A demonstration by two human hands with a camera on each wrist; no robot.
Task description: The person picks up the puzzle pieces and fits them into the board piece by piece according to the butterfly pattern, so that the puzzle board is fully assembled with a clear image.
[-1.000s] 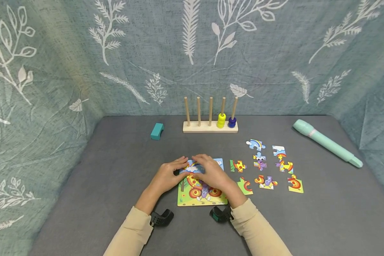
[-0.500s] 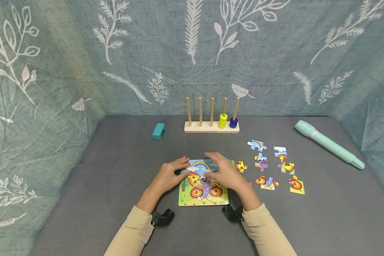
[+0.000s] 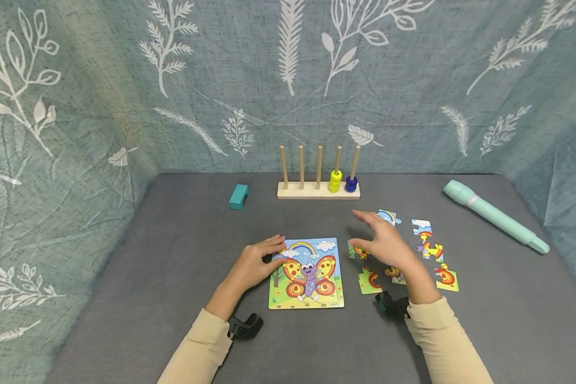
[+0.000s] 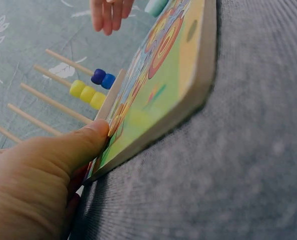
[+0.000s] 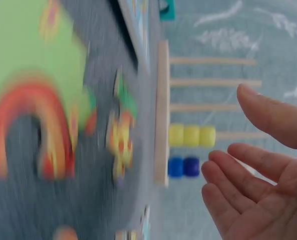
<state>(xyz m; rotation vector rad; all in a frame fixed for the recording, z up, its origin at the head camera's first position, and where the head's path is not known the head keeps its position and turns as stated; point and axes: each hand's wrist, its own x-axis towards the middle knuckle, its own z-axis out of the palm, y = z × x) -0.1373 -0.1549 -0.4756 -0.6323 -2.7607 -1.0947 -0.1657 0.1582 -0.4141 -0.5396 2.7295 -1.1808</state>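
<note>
A square butterfly puzzle board (image 3: 309, 298) lies flat in the head view, its picture uncovered apart from the upper left corner. There my left hand (image 3: 255, 268) holds the board by its left side; in the left wrist view the thumb (image 4: 91, 137) lies on its edge. To the right, my right hand (image 3: 386, 241) hovers with fingers spread over loose jigsaw pieces (image 3: 369, 281), holding nothing. It partly covers the yellow-spotted piece (image 3: 357, 250) and a blue rainbow piece (image 3: 390, 216). More pieces, such as the red-ringed piece (image 3: 446, 278), lie farther right.
Behind stands a wooden peg rack (image 3: 318, 194) with yellow beads (image 3: 335, 182) and blue beads (image 3: 351, 184). A teal arch block (image 3: 238, 197) lies at back left, a mint-green microphone-shaped tube (image 3: 496, 216) at right. Patterned cloth hangs beyond the dark table (image 3: 173, 256).
My right hand has left the board and moved right, over the loose pieces, uncovering the butterfly picture. The left hand stays at the board's left side.
</note>
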